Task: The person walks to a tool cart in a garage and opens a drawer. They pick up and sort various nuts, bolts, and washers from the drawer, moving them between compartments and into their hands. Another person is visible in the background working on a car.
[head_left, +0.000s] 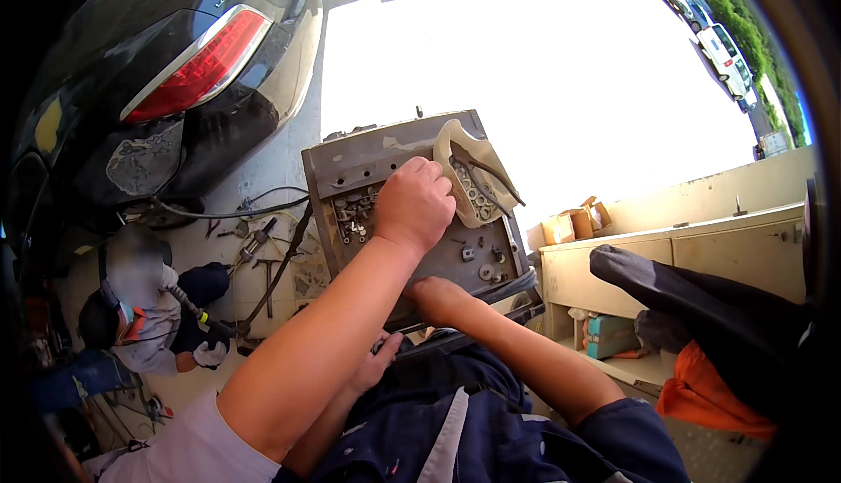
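Observation:
A grey metal tray (363, 176) stands in front of me, with loose bolts and nuts (350, 216) in its left part. My right hand (442, 299), its arm in a navy sleeve, rests at the tray's near edge with curled fingers; their tips are hidden. Below it my left hand (375, 367) is closed by the near rim, partly covered by another person's arm, and what it holds cannot be made out. That pale-sleeved arm crosses from the left, its closed hand (416, 207) over the tray. Beside it sits a cut-open beige plastic container (477, 146) of nuts and washers.
A dark car (201, 54) with a damaged bumper is at the left. Below it a masked person (144, 343) crouches, holding a hose. Tools (258, 242) and cables lie on the floor. Beige cabinets (745, 260), cardboard boxes (574, 223) and an orange cloth (714, 391) are at the right.

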`<move>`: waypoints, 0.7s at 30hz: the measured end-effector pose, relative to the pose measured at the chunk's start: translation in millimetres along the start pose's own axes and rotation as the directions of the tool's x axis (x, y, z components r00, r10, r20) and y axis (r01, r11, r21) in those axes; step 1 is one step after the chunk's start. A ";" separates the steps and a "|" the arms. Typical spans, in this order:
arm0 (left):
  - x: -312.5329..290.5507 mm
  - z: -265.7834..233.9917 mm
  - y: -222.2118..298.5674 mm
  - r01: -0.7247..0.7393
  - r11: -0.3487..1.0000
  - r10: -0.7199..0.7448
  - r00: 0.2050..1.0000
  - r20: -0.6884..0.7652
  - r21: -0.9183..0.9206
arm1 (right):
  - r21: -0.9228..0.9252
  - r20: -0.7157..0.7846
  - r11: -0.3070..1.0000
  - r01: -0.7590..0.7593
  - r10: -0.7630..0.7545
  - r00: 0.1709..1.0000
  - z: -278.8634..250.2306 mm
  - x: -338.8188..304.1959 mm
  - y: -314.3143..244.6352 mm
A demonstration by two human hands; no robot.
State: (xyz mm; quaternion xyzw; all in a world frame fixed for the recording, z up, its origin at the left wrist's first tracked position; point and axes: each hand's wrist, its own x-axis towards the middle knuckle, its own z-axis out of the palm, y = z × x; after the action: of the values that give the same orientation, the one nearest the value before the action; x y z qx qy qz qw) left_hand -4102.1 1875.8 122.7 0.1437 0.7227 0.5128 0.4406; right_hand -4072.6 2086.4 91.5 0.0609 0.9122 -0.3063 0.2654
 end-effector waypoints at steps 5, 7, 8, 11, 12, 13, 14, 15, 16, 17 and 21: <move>-1.1 -7.4 2.6 0.018 0.994 -0.014 0.999 -0.046 0.106 | -0.004 0.030 0.999 0.044 -0.044 0.999 -2.2 -4.2 1.3; -2.0 -9.3 3.5 -0.047 0.997 0.051 0.997 -0.060 0.059 | 0.021 0.031 0.998 0.059 -0.059 0.998 -7.3 -7.4 1.6; -2.5 -10.1 3.6 -0.038 0.999 0.040 0.997 -0.068 0.030 | 0.044 0.027 0.997 0.070 -0.071 0.997 -11.4 -9.0 1.2; -5.0 -11.9 1.5 -0.004 1.000 0.004 0.994 -0.112 0.001 | 0.109 -0.032 0.981 0.158 -0.155 0.987 -31.3 -5.0 -3.8; -6.0 -12.3 0.3 0.005 1.000 -0.007 0.992 -0.124 -0.013 | 0.124 -0.067 0.972 0.197 -0.190 0.980 -41.6 -0.2 -5.4; -6.6 -13.0 -1.0 0.012 0.999 -0.016 0.991 -0.130 -0.030 | 0.154 -0.181 0.954 0.256 -0.228 0.957 -52.0 8.6 -9.1; -7.2 -13.8 -2.1 0.020 0.999 -0.025 0.990 -0.138 -0.042 | 0.170 -0.303 0.933 0.318 -0.257 0.918 -62.1 20.3 -14.3; -7.8 -14.7 -3.0 0.027 0.998 -0.034 0.989 -0.147 -0.053 | 0.162 -0.356 0.933 0.321 -0.248 0.901 -72.7 32.8 -19.1; -8.5 -15.6 -3.9 0.025 0.997 -0.036 0.988 -0.150 -0.071 | 0.146 -0.418 0.930 0.337 -0.251 0.873 -82.3 46.7 -24.2; -9.4 -16.3 -4.7 0.024 0.996 -0.037 0.988 -0.152 -0.087 | 0.131 -0.457 0.940 0.316 -0.225 0.861 -90.3 61.3 -29.7; -12.8 -17.9 -8.5 0.056 0.988 -0.078 0.985 -0.153 -0.143 | 0.101 -0.435 0.973 0.207 -0.144 0.889 -111.3 100.4 -37.7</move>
State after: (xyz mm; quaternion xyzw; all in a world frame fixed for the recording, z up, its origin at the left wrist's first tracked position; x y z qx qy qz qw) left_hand -4106.7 1852.7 123.1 0.0472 0.7226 0.5563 0.4078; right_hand -4218.2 2116.6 133.7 0.0621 0.9252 -0.3735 0.0267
